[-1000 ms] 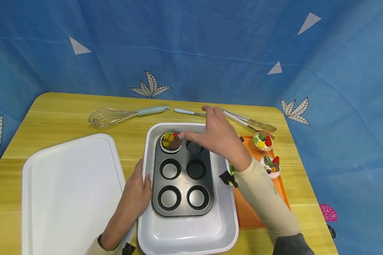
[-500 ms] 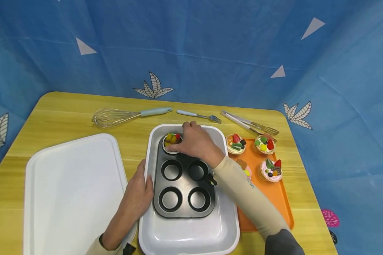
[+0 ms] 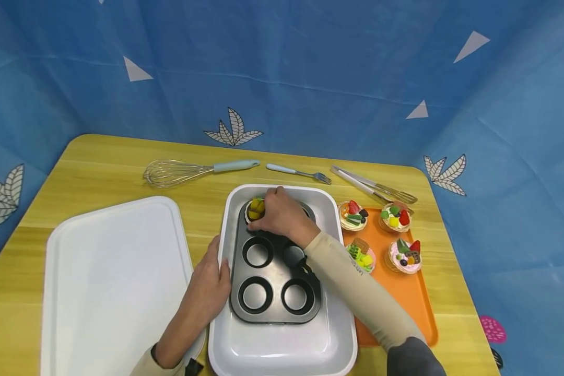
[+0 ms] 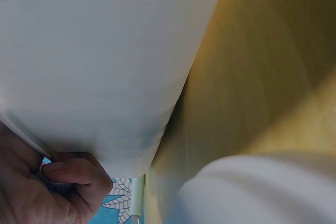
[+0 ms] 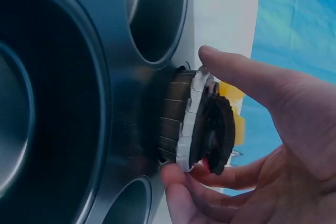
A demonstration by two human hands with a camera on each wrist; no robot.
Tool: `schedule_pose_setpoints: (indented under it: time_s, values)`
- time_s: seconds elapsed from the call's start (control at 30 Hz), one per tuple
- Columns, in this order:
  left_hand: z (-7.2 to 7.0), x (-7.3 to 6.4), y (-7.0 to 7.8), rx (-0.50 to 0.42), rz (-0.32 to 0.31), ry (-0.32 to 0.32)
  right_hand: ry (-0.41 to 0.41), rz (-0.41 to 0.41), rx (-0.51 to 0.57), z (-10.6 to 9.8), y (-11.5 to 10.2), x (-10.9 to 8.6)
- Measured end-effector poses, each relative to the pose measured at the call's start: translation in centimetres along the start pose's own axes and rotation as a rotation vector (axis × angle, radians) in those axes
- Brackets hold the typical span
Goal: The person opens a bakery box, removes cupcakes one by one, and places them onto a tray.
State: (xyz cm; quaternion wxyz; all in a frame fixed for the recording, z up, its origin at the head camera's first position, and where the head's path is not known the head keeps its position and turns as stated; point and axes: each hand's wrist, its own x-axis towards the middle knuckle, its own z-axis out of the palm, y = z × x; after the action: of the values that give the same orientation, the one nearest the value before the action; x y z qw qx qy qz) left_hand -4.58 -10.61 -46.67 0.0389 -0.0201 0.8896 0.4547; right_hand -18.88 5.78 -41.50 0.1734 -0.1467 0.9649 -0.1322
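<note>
In the head view a dark muffin tin lies inside a deep white tray. Its far-left cup holds a small fruit tart with yellow pieces on top, partly covered by my right hand. The right wrist view shows that hand's thumb and fingers pinching the tart by its pale rim, its ridged side sitting at the cup's mouth. My left hand grips the left rim of the deep tray; thumb and fingers curl over that edge in the left wrist view.
A flat white tray lies on the left, an orange tray with several fruit tarts on the right. Along the back are a whisk, a fork and tongs.
My right hand has moved left and down from over the tin's far-right cup and closed around the tart in the far-left cup. My left hand has kept its grip on the tray rim.
</note>
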Motion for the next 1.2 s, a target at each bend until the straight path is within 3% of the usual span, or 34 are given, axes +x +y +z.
schedule_pose_setpoints:
  time_s: [0.27,0.57,1.2]
  values:
    - [-0.1,-0.2,0.1,0.011,-0.028,0.000,0.017,-0.062,0.041,0.8,0.1,0.6]
    - [0.1,-0.2,0.0,0.014,0.003,0.016,0.045,-0.092,0.053,1.2,0.3,0.8]
    - [0.1,-0.1,0.0,0.012,-0.009,0.004,0.015,-0.058,0.127,1.0,0.6,0.8]
